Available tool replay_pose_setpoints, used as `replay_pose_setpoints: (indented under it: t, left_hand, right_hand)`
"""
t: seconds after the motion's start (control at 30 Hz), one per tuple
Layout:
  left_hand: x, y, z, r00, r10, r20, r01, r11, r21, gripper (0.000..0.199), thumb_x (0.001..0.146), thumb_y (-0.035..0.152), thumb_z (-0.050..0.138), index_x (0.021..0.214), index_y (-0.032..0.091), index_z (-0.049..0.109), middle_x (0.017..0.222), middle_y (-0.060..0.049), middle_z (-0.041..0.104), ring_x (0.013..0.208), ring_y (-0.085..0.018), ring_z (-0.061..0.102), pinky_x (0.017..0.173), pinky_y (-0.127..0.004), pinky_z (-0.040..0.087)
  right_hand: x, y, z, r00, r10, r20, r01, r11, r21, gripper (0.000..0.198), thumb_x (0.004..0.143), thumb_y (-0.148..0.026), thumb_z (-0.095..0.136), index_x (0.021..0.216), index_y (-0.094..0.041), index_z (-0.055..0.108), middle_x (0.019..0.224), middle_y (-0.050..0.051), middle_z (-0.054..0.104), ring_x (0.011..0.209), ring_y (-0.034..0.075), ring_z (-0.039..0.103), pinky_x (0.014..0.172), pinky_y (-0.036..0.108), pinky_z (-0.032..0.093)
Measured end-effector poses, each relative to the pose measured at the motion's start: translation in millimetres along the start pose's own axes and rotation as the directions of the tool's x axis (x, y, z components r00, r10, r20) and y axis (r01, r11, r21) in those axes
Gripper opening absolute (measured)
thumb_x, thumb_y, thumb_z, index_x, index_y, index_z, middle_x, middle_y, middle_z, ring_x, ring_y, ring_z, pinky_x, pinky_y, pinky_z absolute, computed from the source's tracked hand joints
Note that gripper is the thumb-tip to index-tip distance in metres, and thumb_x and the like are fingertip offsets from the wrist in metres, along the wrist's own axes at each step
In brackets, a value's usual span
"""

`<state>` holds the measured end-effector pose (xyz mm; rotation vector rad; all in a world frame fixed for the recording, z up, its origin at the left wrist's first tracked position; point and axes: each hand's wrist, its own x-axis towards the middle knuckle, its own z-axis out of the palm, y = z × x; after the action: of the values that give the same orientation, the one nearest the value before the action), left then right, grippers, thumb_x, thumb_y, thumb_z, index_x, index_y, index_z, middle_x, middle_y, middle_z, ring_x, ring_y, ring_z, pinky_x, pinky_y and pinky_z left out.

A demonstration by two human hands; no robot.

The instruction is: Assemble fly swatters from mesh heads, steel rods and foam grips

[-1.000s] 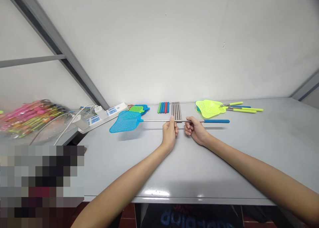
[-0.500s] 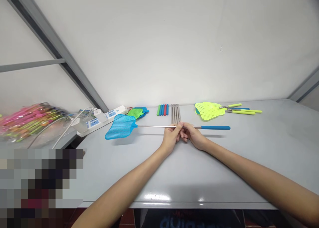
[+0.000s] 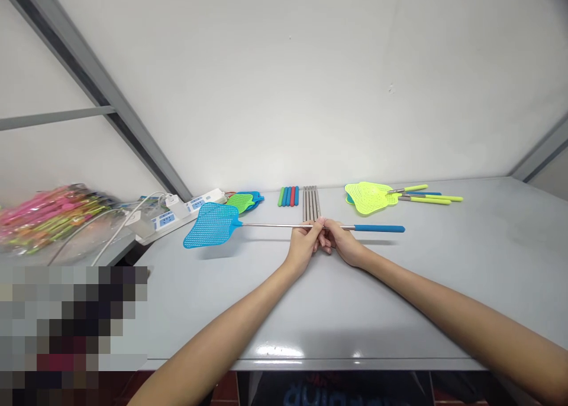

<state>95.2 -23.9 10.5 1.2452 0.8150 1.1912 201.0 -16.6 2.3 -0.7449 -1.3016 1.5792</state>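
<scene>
A blue fly swatter (image 3: 212, 225) with a thin metal shaft and a blue grip is held level above the table, its mesh head to the left. My left hand (image 3: 304, 240) pinches the shaft near its middle. Touching it, my right hand (image 3: 342, 240) is closed around the same shaft, just left of the grip. Just beyond my hands lies a row of several metal rods (image 3: 311, 201). Several short coloured grips (image 3: 288, 196), green, blue and red, lie left of the rods.
Yellow fly swatters (image 3: 373, 197) with a blue one lie stacked at the back right. Green and blue swatter heads (image 3: 242, 202) lie at the back left, beside a white power strip (image 3: 199, 201) with cables. Bagged colourful items (image 3: 57, 216) sit on the left surface. A wall rises behind the grey table (image 3: 355, 311).
The whole view has shifted very slightly. Both hands keep the same hold on the blue fly swatter, which stays level.
</scene>
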Motion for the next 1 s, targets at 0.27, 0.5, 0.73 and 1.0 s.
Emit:
replay_pose_setpoints:
  t: [0.27, 0.5, 0.73, 1.0]
  left_hand:
    - [1.5, -1.9, 0.7, 1.0, 0.003, -0.031, -0.002, 0.999, 0.038, 0.051, 0.071, 0.058, 0.05, 0.041, 0.017, 0.044, 0.031, 0.003, 0.04, 0.032, -0.01, 0.046, 0.035, -0.021, 0.033]
    - [2.3, -3.3, -0.6, 0.999, 0.014, -0.04, -0.011, 0.998, 0.067, 0.05, 0.073, 0.056, 0.049, 0.042, 0.016, 0.047, 0.034, 0.002, 0.043, 0.033, -0.009, 0.044, 0.038, -0.021, 0.032]
    - [3.6, -5.3, -2.9, 0.999, 0.011, -0.05, -0.007, 0.997, 0.081, 0.05, 0.075, 0.054, 0.047, 0.043, 0.015, 0.049, 0.032, 0.003, 0.041, 0.032, -0.007, 0.039, 0.037, -0.02, 0.028]
    - [3.8, -6.1, -0.9, 0.999, -0.018, -0.05, 0.019, 0.999, 0.032, 0.054, 0.071, 0.061, 0.045, 0.042, 0.016, 0.046, 0.034, 0.002, 0.042, 0.034, -0.009, 0.044, 0.038, -0.02, 0.032]
  right_hand:
    - [1.5, 1.1, -0.7, 1.0, 0.008, -0.021, -0.008, 1.0, 0.003, 0.048, 0.08, -0.041, 0.039, 0.04, -0.016, 0.049, 0.041, 0.002, 0.054, 0.036, 0.009, 0.044, 0.037, 0.02, 0.027]
    - [0.2, -3.4, 0.5, 1.0, 0.018, -0.022, -0.017, 0.999, 0.037, 0.046, 0.078, -0.041, 0.044, 0.04, -0.016, 0.048, 0.037, 0.001, 0.05, 0.041, 0.011, 0.05, 0.037, 0.019, 0.026]
    - [0.5, -4.7, 0.6, 0.999, 0.024, -0.024, -0.022, 0.997, 0.068, 0.043, 0.077, -0.039, 0.046, 0.041, -0.016, 0.047, 0.035, -0.002, 0.045, 0.039, 0.01, 0.05, 0.036, 0.019, 0.025]
    - [0.1, -4.0, 0.7, 0.999, 0.035, -0.023, -0.032, 0.995, 0.095, 0.044, 0.079, -0.039, 0.043, 0.042, -0.015, 0.049, 0.041, 0.002, 0.054, 0.038, 0.009, 0.047, 0.036, 0.019, 0.026]
